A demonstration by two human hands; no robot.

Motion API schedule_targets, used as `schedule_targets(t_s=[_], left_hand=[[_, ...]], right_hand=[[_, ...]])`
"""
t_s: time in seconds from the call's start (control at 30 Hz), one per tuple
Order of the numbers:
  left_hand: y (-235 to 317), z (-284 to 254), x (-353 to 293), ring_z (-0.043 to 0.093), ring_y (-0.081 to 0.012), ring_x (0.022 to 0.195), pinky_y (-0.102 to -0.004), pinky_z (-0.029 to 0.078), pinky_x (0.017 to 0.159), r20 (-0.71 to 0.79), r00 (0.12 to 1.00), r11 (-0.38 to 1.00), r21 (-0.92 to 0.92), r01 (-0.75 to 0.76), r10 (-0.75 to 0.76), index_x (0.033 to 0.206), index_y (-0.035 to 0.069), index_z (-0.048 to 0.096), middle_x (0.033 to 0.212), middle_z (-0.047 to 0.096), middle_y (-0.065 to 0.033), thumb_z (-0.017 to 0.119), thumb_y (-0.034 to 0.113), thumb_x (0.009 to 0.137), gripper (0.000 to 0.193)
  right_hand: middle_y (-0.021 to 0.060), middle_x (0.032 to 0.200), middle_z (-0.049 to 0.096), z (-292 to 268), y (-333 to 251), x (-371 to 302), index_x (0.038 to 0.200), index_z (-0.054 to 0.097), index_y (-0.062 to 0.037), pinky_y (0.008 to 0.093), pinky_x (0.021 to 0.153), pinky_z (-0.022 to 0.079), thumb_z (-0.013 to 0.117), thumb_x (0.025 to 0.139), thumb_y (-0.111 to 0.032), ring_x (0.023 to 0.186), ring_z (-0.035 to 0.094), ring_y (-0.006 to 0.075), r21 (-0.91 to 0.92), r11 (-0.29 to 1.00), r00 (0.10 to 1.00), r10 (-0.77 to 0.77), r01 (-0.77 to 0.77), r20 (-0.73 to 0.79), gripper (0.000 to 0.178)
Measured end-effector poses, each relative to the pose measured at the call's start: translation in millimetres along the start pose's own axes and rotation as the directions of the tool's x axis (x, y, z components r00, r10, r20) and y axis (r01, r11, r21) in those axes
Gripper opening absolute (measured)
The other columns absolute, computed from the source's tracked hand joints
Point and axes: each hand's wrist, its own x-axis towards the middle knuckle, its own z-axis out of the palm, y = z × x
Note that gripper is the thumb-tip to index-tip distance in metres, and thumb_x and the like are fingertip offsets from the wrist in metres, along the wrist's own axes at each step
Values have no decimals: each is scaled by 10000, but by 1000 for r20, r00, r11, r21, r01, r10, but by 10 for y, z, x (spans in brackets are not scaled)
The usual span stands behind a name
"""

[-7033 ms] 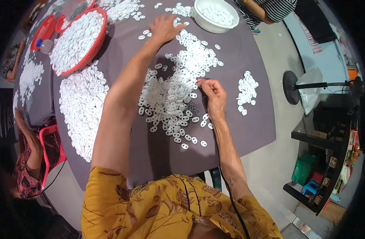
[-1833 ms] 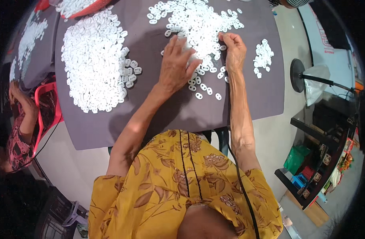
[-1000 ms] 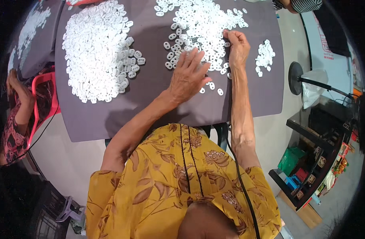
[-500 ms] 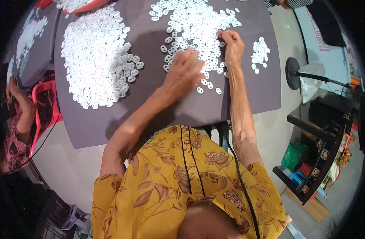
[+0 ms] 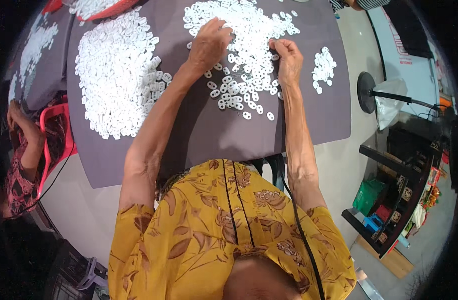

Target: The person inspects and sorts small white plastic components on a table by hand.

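Observation:
Small white oval pieces with two holes lie in a loose central pile (image 5: 244,30) on the grey-brown tablecloth. My left hand (image 5: 209,45) rests at the left edge of this pile, back up, its fingers a little apart over the pieces. At the pile's right edge is my right hand (image 5: 290,57), thumb and index finger drawn together in a pinch. What sits between those fingertips is too small to make out. Some stray pieces (image 5: 234,95) are scattered on the near side of the pile, between my forearms.
A large heap (image 5: 114,75) of similar white pieces covers the table's left side, with a red basket (image 5: 109,10) of more behind it. To the right lies a small heap (image 5: 324,67). Another person's arm (image 5: 26,122) shows by a red chair (image 5: 56,112) at far left.
My left hand has moved up and left, from the middle of the pile to its left edge. Several pieces now lie nearer to me. My right hand has stayed nearly in place, still pinched.

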Motion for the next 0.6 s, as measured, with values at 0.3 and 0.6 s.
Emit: schedule_targets(t_s=[0.3, 0.6], left_hand=[[147, -82, -265, 461, -297, 1080, -414, 378, 897, -13, 999, 999, -33, -35, 35, 854, 76, 613, 1048, 549, -99, 618, 122, 740, 123], [407, -137, -230, 501, -269, 1026, -370, 384, 903, -4, 995, 995, 23, -101, 101, 909, 44, 599, 1040, 545, -108, 631, 105, 738, 184]], right_hand=[[80, 854, 630, -10, 22, 16, 876, 582, 12, 217, 762, 401, 584, 805, -117, 794, 560, 114, -5, 1000, 1000, 11, -11, -3, 148], [84, 846, 626, -5, 45, 34, 866, 580, 13, 224, 770, 404, 579, 810, -104, 795, 559, 123, 40, 999, 1000, -10, 10, 9, 129]])
